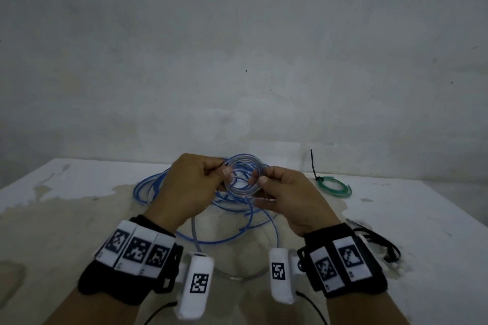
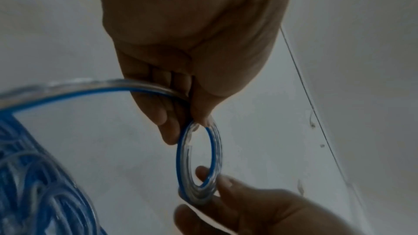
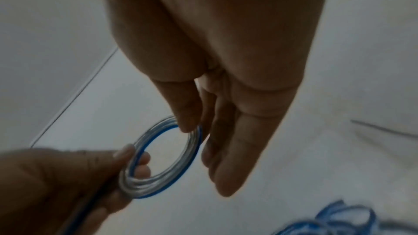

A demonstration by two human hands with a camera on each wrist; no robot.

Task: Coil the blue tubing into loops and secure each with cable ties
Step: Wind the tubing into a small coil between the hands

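We hold a small coil of blue-striped clear tubing up between both hands, above the table and in front of a pale wall. Our left hand pinches the coil's left side, thumb in front and fingers behind, so that grip is clamped on the tubing. In the left wrist view the coil hangs edge-on below the left hand, and a strand of the same tubing runs out from under those fingers toward the left. Our right hand pinches the coil's right side between thumb and forefinger; its other fingers lie fairly straight below, as the right wrist view shows, with the right hand touching the top of the coil and the left hand gripping it from the lower left.

The loose tubing that is not yet coiled lies in wide tangled loops on the table beneath and behind our hands, reaching toward us. It shows too at the lower left of the left wrist view.

Off to the right on the table rests a green tubing coil, bound by a black cable tie whose tail stands upright. More black ties lie near our right wrist, partly hidden by the wristband.
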